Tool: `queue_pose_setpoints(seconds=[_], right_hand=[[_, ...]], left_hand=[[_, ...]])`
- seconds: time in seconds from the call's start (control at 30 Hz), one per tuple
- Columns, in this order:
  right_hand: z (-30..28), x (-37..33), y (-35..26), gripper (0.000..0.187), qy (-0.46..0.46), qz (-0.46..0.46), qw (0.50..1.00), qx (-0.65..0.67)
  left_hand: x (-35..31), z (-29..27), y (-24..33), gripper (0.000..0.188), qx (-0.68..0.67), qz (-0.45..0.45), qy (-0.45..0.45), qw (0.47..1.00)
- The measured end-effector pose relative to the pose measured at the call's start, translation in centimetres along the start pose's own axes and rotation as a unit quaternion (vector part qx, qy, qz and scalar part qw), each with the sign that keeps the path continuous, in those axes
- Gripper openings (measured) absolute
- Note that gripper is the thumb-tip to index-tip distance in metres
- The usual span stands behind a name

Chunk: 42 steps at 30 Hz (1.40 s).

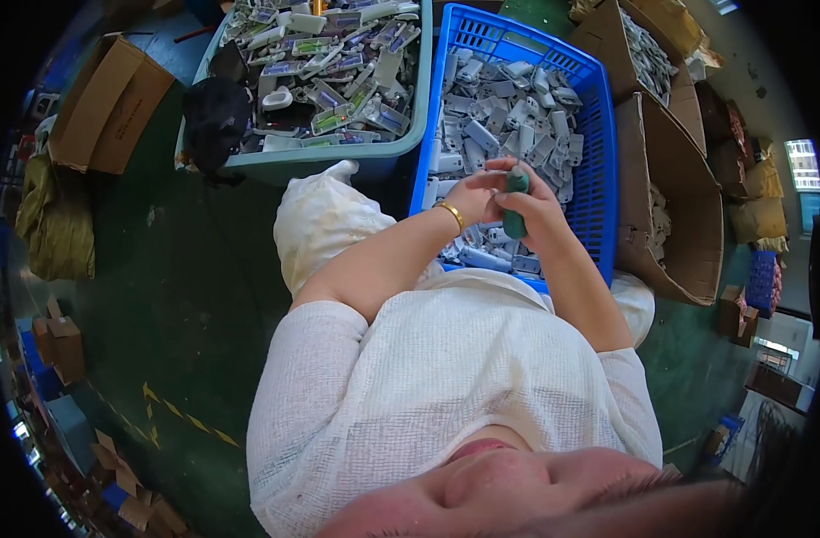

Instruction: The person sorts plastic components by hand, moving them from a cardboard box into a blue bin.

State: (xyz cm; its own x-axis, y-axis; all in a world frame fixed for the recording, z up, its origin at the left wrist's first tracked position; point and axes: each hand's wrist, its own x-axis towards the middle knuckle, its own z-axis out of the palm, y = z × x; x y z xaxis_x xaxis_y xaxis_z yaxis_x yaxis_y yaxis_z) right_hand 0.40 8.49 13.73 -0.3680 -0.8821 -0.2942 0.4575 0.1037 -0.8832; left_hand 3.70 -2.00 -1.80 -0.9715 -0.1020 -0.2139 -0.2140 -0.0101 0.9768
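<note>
In my right hand (539, 208) is a short, rounded dark green object (516, 203), upright against the palm with the fingers wrapped round it; its kind I cannot make out. Close against it on the left is my left hand (474, 199), a gold bracelet at its wrist. The left fingers are drawn together, and whatever they pinch is hidden. Both hands meet above a blue plastic crate (610, 179) heaped with small grey-white plastic casings (482, 136).
Left of the crate stands a pale teal tub (425, 81) piled with plastic parts, a black bag (216, 121) hanging over its rim. Open cardboard boxes (688, 215) line the right side. Another carton (110, 108) and an olive sack (56, 220) sit at far left.
</note>
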Motion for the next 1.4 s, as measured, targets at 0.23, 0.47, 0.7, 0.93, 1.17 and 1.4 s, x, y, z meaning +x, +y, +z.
queue_pose_setpoints(seconds=[0.23,0.47,0.7,0.93,1.17,1.4], right_hand=[[3.5,-2.5,2.2,0.028,-0.071,-0.002,0.806,-0.588],[4.2,-2.6,3.6,0.025,-0.140,0.037,0.759,-0.635],[4.0,-2.2,3.6,0.026,-0.116,0.035,0.759,-0.639],[3.8,-2.0,3.7,0.023,-0.101,0.050,0.748,-0.654],[2.5,-2.3,2.5,0.022,0.018,0.014,0.774,-0.633],[3.3,-2.8,3.5,0.023,-0.093,0.005,0.773,-0.627]], left_hand=[[-1.0,-0.4,1.5,0.019,-0.052,-0.070,0.171,0.981],[-0.9,-0.4,-0.2,0.015,0.079,-0.053,0.176,0.980],[-0.8,-0.7,-0.6,0.013,0.220,-0.028,0.204,0.954],[-1.1,-0.7,0.1,0.015,0.252,-0.022,0.209,0.945],[-1.3,-0.9,0.2,0.023,0.185,-0.027,0.185,0.965],[-1.8,-0.2,0.7,0.024,0.295,0.006,0.180,0.938]])
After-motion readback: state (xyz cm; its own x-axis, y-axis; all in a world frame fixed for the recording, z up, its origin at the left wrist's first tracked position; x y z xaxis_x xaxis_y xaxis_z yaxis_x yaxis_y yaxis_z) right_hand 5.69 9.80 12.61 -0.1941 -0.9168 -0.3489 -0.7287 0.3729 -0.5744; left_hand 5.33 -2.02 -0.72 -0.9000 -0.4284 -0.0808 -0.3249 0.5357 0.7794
